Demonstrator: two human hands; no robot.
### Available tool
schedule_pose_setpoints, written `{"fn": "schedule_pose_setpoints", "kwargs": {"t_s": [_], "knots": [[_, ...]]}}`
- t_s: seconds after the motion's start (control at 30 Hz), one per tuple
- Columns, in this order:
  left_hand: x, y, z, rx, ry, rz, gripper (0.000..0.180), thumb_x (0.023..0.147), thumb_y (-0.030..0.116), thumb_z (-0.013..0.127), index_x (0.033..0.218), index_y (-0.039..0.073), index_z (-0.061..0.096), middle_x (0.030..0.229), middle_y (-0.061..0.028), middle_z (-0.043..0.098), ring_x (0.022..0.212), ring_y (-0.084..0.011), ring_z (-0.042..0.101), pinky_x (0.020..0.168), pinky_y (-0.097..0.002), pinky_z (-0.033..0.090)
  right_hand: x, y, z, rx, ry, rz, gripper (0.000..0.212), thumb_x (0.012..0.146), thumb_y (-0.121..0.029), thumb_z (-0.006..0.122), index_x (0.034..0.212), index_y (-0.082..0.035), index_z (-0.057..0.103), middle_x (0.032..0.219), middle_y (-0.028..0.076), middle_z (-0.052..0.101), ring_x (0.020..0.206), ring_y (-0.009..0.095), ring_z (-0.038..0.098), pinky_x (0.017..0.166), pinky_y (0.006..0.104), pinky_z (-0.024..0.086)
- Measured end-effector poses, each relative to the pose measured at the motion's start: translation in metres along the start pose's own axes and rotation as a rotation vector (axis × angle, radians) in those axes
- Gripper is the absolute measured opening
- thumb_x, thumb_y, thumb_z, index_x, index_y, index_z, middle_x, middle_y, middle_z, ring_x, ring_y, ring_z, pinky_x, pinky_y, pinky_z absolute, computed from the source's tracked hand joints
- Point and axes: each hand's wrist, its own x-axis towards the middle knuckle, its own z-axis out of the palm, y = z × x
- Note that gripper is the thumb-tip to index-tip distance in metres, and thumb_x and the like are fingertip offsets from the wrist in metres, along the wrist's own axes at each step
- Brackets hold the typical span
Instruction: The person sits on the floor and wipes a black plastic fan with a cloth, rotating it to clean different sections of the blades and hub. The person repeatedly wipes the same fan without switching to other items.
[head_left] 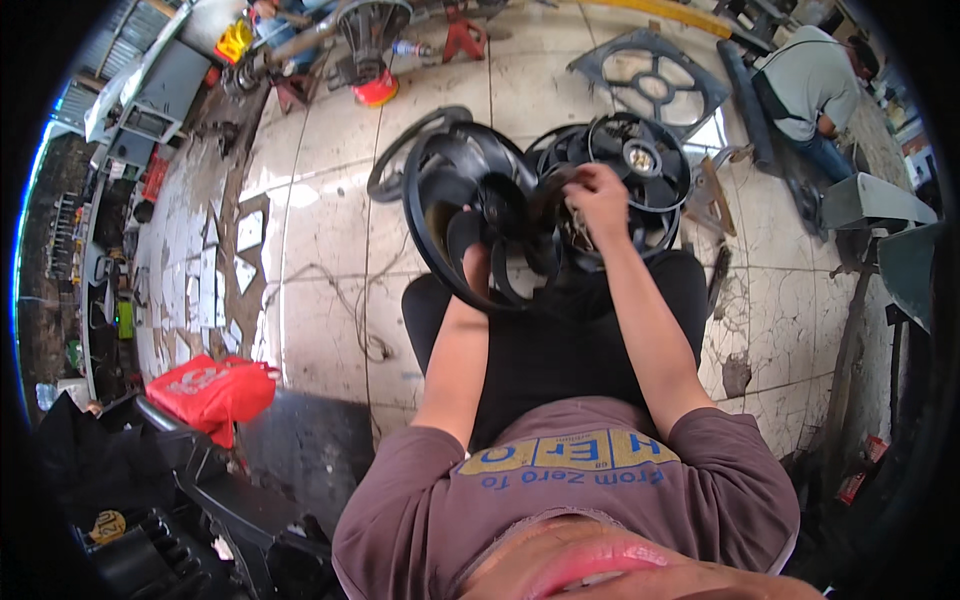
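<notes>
A black, ringed radiator fan (497,205) is propped up at a tilt over my lap. My left hand (474,262) reaches inside its ring and grips a blade; the fingertips are hidden behind the blade. My right hand (598,198) is closed, fingers pinched, at the fan's right edge. A dark brown, blurred, rag-like piece (550,197) hangs from those fingers. Just beyond the right hand lies a second black fan assembly (650,175) with a pale round motor hub. Another black ring (388,170) shows behind the first fan.
A square fan shroud (655,85) lies on the tiled floor ahead. Red jack stands (464,38) and a greasy axle part (368,40) are farther off. A thin cord (370,335) and a red bag (212,392) are at left. Another person (810,85) crouches at far right.
</notes>
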Motion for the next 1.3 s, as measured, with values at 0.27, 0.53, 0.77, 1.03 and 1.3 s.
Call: {"fn": "schedule_pose_setpoints", "kwargs": {"t_s": [0.27, 0.53, 0.77, 1.03, 1.3], "knots": [[-0.039, 0.015, 0.007, 0.039, 0.013, -0.015, 0.089, 0.096, 0.084, 0.033, 0.153, 0.016, 0.049, 0.15, -0.0116, 0.056, 0.134, -0.0364, 0.055, 0.112, -0.0587, 0.045, -0.027, 0.082, -0.083, 1.04, 0.233, 0.462, 0.037, 0.096, -0.001, 0.065, 0.128, -0.017, 0.056, 0.119, 0.005, 0.066, 0.113, 0.026, 0.064, 0.107, 0.0614, 0.049], [-0.071, 0.05, 0.024, 0.141, 0.046, 0.062, 0.09, 0.096, 0.084, 0.032, 0.152, 0.016, 0.049, 0.15, -0.0118, 0.056, 0.134, -0.0367, 0.056, 0.111, -0.0594, 0.046, -0.041, 0.133, -0.051, 1.002, 0.031, 0.507, 0.033, 0.099, -0.007, 0.064, 0.131, -0.011, 0.061, 0.119, 0.005, 0.071, 0.111, 0.024, 0.068, 0.105, 0.0478, 0.052], [-0.11, 0.047, 0.038, 0.174, 0.025, 0.053, 0.09, 0.096, 0.084, 0.031, 0.152, 0.016, 0.05, 0.149, -0.012, 0.056, 0.133, -0.037, 0.056, 0.11, -0.0599, 0.046, -0.047, 0.123, -0.069, 1.005, 0.092, 0.511, 0.024, 0.099, -0.006, 0.064, 0.122, -0.013, 0.063, 0.107, 0.004, 0.072, 0.094, 0.021, 0.071, 0.086, 0.0406, 0.058], [-0.148, 0.046, 0.053, 0.198, 0.003, 0.079, 0.091, 0.096, 0.085, 0.03, 0.152, 0.016, 0.05, 0.149, -0.0123, 0.057, 0.132, -0.0374, 0.056, 0.11, -0.0605, 0.047, -0.017, 0.09, -0.048, 1.073, 0.069, 0.522, 0.015, 0.098, -0.011, 0.065, 0.112, -0.013, 0.065, 0.112, 0.003, 0.068, 0.107, 0.021, 0.064, 0.1, 0.042, 0.049], [-0.117, 0.064, 0.095, 0.208, -0.079, 0.148, 0.092, 0.096, 0.085, 0.028, 0.151, 0.015, 0.05, 0.148, -0.0125, 0.057, 0.132, -0.0377, 0.057, 0.109, -0.0612, 0.048, 0.054, -0.025, -0.011, 0.975, -0.011, 0.395, 0.018, 0.097, -0.013, 0.067, 0.114, -0.016, 0.064, 0.112, -0.001, 0.067, 0.108, 0.019, 0.062, 0.104, 0.0429, 0.042]]}}
